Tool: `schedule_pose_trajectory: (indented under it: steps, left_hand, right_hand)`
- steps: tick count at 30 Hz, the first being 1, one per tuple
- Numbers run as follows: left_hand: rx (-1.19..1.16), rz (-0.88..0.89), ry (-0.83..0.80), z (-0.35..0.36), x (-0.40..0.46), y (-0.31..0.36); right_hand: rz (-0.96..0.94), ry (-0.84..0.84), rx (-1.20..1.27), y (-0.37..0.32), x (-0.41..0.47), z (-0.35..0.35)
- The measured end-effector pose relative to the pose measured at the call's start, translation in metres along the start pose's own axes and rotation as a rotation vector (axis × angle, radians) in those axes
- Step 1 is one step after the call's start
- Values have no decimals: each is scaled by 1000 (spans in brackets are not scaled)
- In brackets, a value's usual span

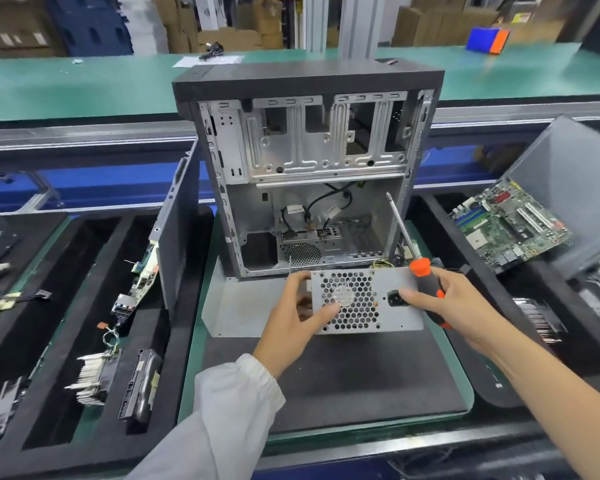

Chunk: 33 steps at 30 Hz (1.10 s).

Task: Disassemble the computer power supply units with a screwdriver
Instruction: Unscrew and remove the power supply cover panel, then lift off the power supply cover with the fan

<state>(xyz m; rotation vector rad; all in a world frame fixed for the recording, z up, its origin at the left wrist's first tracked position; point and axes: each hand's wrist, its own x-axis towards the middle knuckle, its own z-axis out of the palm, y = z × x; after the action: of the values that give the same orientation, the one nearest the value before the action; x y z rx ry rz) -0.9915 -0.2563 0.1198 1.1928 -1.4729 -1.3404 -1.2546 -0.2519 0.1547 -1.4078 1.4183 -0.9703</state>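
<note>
Green-edged black mat under my hands, a long green bench far behind. I hold the PSU above the mat, just near of the open case. My left hand grips its left edge, thumb on the fan grille; the grille label is too blurred to read. My right hand pinches its right side while clasping the screwdriver, shaft pointing up. Left, a foam tray holds boards and a drive; right, a motherboard leans in a bin.
</note>
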Motion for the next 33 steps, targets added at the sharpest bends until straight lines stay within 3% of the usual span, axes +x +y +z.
schedule_pose_trajectory:
  steps: [6,11,19,23,26,28,33]
  left_hand:
    - [62,21,-102,3,-23,-41]
    - [342,120,-174,26,-41,-71]
    - [543,203,-136,24,-14,-84]
    - [581,150,-199,16,-15,-80]
    - [454,129,-103,6,-25,-64]
    - [279,96,7,1,-29,-49]
    - [-309,5,-20,3,-24,-17]
  right_hand:
    - [-87,95,-160,46,-34,17]
    - [-209,182,-471,94,-65,20]
    - [-163,256,-731,106,-46,37]
    - [-137,212,-685,96,-52,31]
    - [-167,318,-592,68,-56,26]
    - [-209,336,-726,40,-49,34]
    - [-221,22,-879,-7,-24,106]
